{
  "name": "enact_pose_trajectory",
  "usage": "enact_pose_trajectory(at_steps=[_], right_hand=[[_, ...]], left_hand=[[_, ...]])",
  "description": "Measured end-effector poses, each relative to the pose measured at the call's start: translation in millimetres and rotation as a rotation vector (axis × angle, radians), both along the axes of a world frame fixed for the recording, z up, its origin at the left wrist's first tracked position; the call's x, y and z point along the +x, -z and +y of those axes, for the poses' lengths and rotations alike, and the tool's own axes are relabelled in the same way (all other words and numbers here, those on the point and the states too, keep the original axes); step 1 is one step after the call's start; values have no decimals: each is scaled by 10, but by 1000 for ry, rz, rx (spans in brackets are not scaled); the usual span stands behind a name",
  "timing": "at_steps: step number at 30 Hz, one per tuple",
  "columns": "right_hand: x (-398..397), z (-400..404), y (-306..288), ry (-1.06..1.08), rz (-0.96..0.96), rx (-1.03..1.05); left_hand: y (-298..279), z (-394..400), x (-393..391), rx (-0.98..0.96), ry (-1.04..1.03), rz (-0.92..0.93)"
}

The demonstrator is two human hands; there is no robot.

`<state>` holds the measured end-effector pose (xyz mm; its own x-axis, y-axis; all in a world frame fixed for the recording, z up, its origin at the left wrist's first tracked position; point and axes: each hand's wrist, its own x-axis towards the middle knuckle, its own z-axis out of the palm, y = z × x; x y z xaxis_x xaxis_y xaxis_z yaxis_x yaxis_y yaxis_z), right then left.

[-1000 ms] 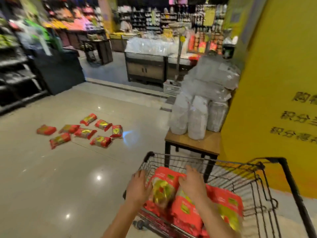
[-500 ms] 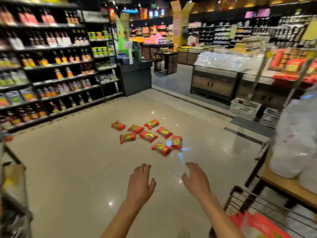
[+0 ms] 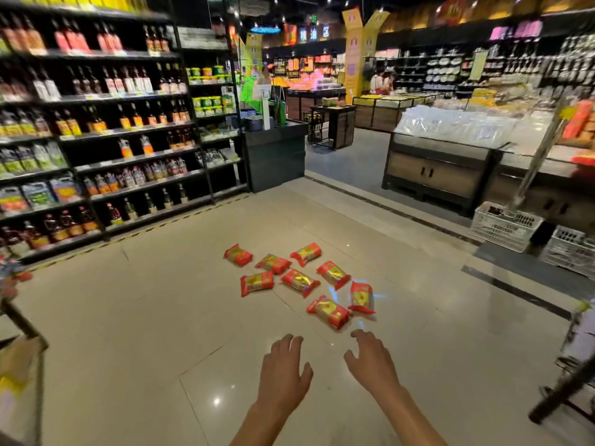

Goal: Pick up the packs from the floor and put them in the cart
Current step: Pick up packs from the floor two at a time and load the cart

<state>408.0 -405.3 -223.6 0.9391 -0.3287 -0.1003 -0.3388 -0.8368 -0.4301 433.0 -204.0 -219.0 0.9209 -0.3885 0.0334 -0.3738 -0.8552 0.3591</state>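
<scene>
Several red and gold packs lie scattered on the beige tiled floor (image 3: pixel 128 317) ahead of me; the nearest pack (image 3: pixel 328 311) is just beyond my fingertips, and another pack (image 3: pixel 362 297) lies beside it to the right. Farther off lie a pack (image 3: pixel 256 283) at the left and one pack (image 3: pixel 238 255) at the back. My left hand (image 3: pixel 283 371) and my right hand (image 3: pixel 370 362) are both held out in front of me, palms down, fingers relaxed, holding nothing. The cart is out of view.
Tall dark shelves of bottles (image 3: pixel 96 140) line the left side. A dark counter (image 3: pixel 275 156) stands behind the packs. Display bins (image 3: pixel 444 169) and white crates (image 3: pixel 505 225) sit at the right. A dark table leg (image 3: pixel 560 394) crosses the lower right corner.
My hands let go of the packs in the cart and came out empty. My view swung left off the cart; the packs on the floor are now closer and centred.
</scene>
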Motion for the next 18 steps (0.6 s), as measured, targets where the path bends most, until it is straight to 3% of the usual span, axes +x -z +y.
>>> enact_pose_trajectory(at_steps=[8,18], right_hand=[[1650,-222,59,35,27,28],[3676,-689,241,161,55,-104]], left_hand=[[96,162,1806,16,-95,34],[302,-647,4052,39,79,54]])
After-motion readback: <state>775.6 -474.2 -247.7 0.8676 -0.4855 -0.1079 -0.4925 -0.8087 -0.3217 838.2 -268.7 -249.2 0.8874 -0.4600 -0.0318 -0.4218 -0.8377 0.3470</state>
